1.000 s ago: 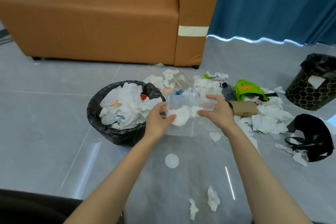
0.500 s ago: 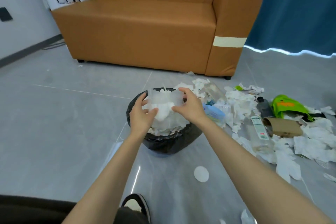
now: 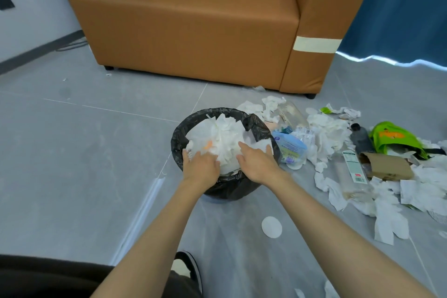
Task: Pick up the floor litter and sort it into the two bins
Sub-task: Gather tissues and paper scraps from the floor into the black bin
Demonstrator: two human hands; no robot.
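Head camera sees my left hand (image 3: 200, 167) and right hand (image 3: 257, 164) flat and spread, pushing on the white paper (image 3: 225, 135) in the black bin (image 3: 178, 133).

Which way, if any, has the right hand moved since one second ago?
Yes. It went left: the right hand was over the floor right of the bin, and now presses the white paper inside it.

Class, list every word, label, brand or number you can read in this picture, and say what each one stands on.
No text here can be read.
green bag: orange print, too blurred to read.
clear bottle: white label with small print and a red patch, too small to read.
blue and white pouch: printed front, too blurred to read.
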